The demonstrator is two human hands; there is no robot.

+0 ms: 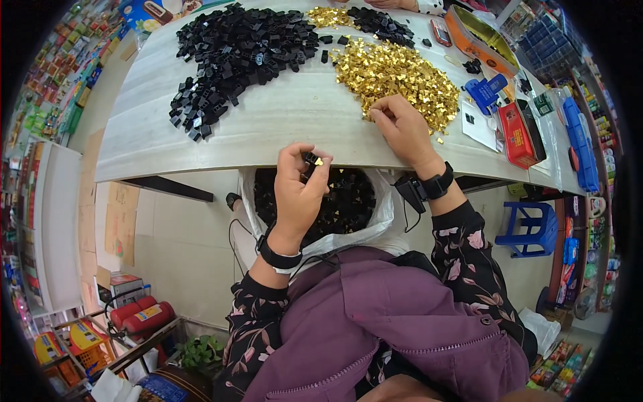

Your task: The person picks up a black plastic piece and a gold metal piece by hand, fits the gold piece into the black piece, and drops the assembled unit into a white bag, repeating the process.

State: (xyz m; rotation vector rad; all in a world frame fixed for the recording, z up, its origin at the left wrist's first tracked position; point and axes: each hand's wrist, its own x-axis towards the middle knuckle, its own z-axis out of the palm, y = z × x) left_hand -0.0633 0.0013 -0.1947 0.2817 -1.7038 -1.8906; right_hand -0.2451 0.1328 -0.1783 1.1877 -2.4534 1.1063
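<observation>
A white bag (375, 224) of dark pieces hangs under the pale surface (281, 114). Above it the left hand (299, 191) pinches a small black piece (311, 159) with gold at its fingertips; the right hand (402, 127), fingers pressed together, picks at the gold pile (395, 70).

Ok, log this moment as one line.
left hand: holds small black part with gold piece over bag of finished parts | right hand: picking in gold clip pile | black parts pile: on table
</observation>
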